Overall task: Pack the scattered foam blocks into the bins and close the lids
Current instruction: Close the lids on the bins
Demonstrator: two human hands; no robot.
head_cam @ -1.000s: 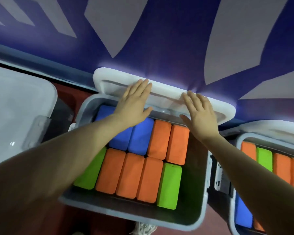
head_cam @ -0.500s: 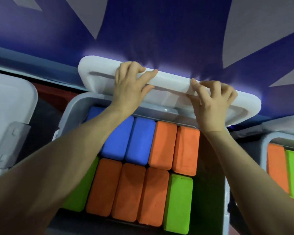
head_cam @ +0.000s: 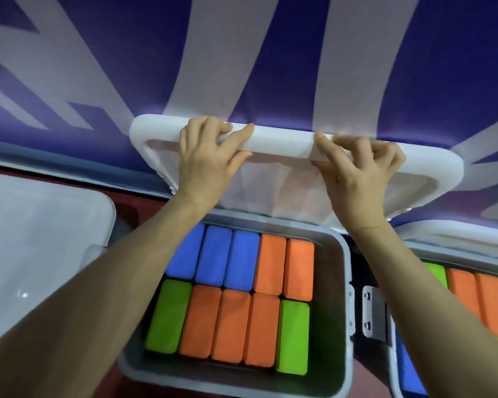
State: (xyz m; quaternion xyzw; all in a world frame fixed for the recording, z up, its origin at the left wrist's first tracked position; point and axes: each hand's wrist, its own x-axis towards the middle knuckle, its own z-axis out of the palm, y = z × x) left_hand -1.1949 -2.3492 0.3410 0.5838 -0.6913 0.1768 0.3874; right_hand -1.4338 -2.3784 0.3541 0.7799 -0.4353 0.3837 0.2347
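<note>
both hands grip the far rim of the white lid (head_cam: 285, 145), which stands raised behind the middle bin (head_cam: 344, 311): left hand (head_cam: 210, 159) and right hand (head_cam: 357, 170) have fingers curled over the edge. the lid appears light, rigid, smooth plastic; the rim is judged the best hold. blocks in this bin: three blue, five orange, two green. a second open bin (head_cam: 391, 354) stands on the right.

Lid (head_cam: 285, 145) now tilted forward, fingers (head_cam: 236, 133) curled.
</note>
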